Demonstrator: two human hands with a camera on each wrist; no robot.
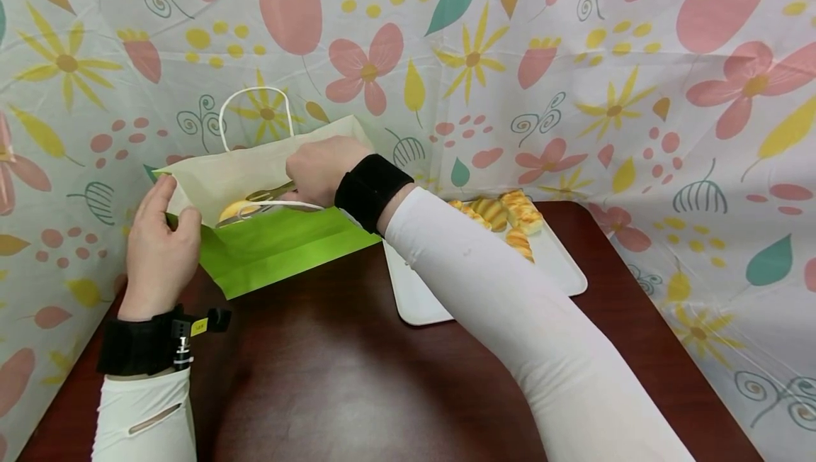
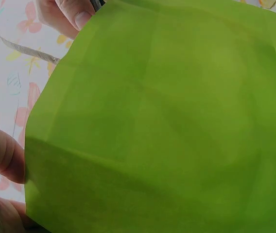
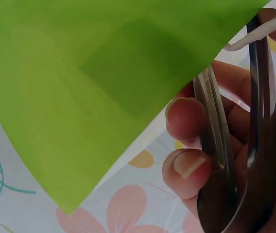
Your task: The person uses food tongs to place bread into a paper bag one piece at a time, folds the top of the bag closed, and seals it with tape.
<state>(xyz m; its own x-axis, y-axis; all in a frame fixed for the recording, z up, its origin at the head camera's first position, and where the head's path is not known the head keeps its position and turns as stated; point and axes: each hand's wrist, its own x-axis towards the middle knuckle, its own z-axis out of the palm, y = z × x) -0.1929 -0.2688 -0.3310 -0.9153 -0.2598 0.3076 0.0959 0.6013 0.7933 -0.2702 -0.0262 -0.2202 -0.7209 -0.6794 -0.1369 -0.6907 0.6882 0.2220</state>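
Note:
A green paper bag [image 1: 287,249] with a cream inside and white handles stands tilted on the table, its mouth toward me. My left hand [image 1: 159,249] holds the bag's left edge, thumb near the front corner. Over the bag's mouth, my right hand [image 1: 321,168] grips metal tongs [image 3: 262,145], fingers curled round both arms. The tongs point left into the bag. By their tips a yellow bread piece [image 1: 234,210] shows partly; whether the tongs pinch it, I cannot tell. The front panel hides the bag's lower inside.
On the right of the dark wooden table [image 1: 357,391], a white tray [image 1: 561,274] bears several bread pieces [image 1: 524,212], partly covered by my right forearm. A floral curtain [image 1: 472,115] hangs close behind the bag and tray.

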